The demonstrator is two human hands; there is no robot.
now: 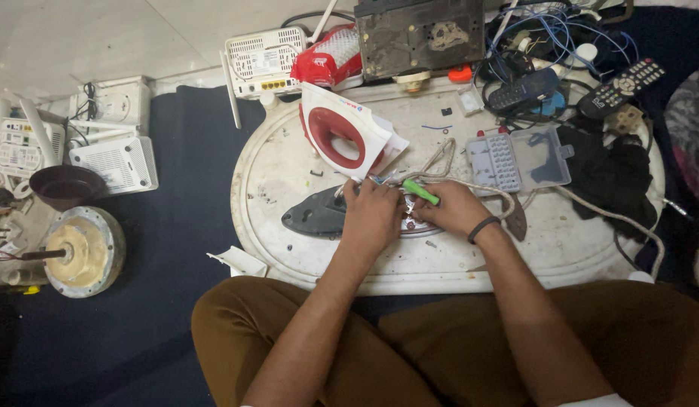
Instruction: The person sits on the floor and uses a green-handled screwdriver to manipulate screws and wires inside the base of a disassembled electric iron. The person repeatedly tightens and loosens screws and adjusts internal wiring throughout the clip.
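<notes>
Left hand (374, 213) presses flat, fingers curled, on the dark iron soleplate (319, 215) lying mid-table (289, 169); keeping that pressure should stop it skidding. Right hand (449, 209) grips a green-handled screwdriver (420, 192), tip hidden, probably seated in 1 screw; best held square to the head.

Green-handled screwdriver (420, 191) level, dark iron soleplate (315, 215) flat on table

Iron shell (348, 136), cord (470, 183) crowding fingers (376, 197)
</notes>
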